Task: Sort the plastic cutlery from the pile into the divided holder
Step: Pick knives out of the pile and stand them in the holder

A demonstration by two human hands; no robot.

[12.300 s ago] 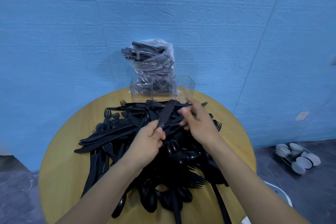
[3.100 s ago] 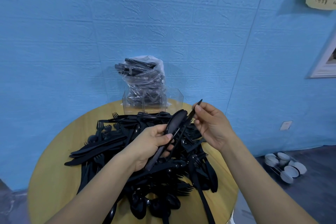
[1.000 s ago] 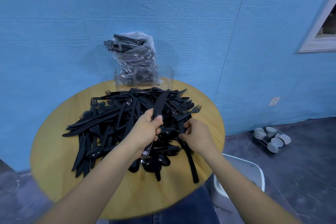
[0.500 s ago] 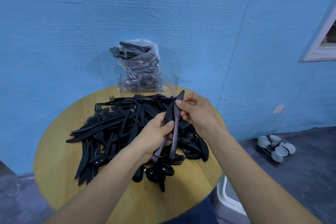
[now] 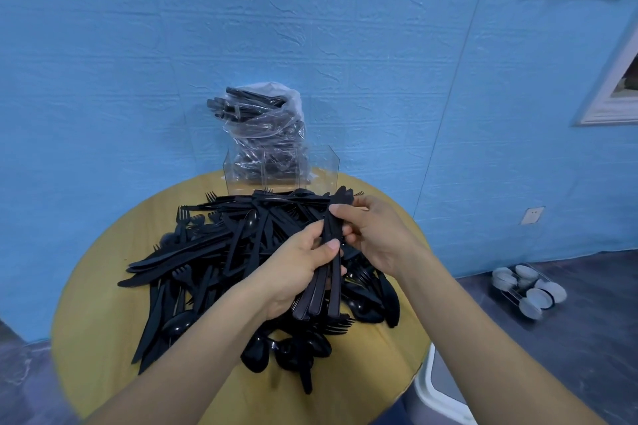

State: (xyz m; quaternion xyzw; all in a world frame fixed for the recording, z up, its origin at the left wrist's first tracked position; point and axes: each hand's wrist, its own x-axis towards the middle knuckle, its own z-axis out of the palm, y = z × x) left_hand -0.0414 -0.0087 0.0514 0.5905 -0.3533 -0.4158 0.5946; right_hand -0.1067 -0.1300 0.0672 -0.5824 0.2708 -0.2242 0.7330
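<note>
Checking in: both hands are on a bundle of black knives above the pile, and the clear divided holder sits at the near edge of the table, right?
Not quite. The head view shows the clear divided holder at the far edge of the table, by the blue wall. The rest holds: left hand and right hand both hold the bundle of black knives above the pile.

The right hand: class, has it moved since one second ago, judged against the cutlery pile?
Yes. The right hand rose from the cutlery pile toward the clear holder.

We see the left hand (image 5: 297, 269) gripping a bundle of black knives (image 5: 326, 272) above the pile (image 5: 221, 252); the right hand (image 5: 376, 235) pinches the bundle's upper part.
</note>
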